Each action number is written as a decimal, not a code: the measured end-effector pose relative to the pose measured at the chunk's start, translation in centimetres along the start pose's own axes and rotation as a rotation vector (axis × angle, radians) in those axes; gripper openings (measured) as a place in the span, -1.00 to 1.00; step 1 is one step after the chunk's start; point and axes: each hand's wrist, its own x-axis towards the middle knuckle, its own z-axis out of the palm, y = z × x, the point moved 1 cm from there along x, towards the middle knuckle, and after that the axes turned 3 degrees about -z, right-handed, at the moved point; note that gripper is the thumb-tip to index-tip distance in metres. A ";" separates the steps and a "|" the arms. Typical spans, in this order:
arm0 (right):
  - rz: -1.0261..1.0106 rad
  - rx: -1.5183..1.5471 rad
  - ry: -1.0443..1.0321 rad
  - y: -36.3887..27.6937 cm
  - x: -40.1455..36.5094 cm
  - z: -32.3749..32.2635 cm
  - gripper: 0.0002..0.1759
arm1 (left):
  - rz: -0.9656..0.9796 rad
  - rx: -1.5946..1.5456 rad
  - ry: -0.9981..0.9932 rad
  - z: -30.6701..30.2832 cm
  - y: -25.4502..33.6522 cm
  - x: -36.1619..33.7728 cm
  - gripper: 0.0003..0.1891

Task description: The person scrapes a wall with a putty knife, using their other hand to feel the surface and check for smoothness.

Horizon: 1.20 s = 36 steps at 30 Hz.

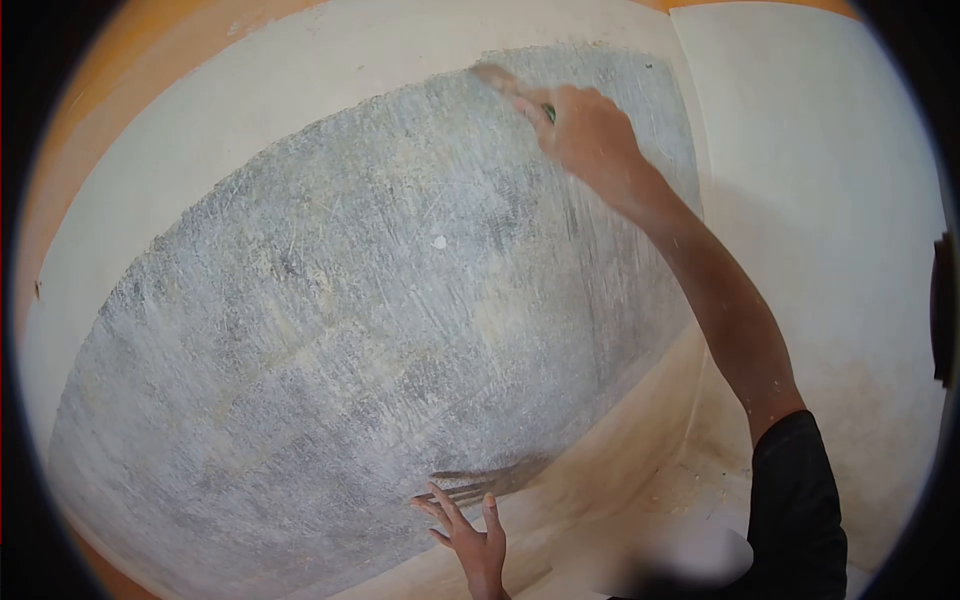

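My right hand [595, 130] is raised high on the wall, its fingers wrapped round a scraper [497, 80]. A bit of green shows at the grip, and the blade is smeared by motion. The blade is at the upper edge of the rough grey patch [380, 300], where it meets the pale coating [330, 60]. Low on the same patch, my left hand [470, 540] is spread open against the wall, with nothing in it. Dark shadow streaks lie just above its fingers.
An adjoining pale wall [820, 200] meets this one at a corner on the right. A dark object [942, 310] shows at the far right edge. Small flecks lie low near the corner. A blurred pale shape [700, 555] is close to the camera.
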 end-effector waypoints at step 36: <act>-0.086 0.130 -0.053 -3.8 -8.3 1.8 -0.53 | 0.338 -0.610 -0.105 -0.4 10.1 3.2 -0.51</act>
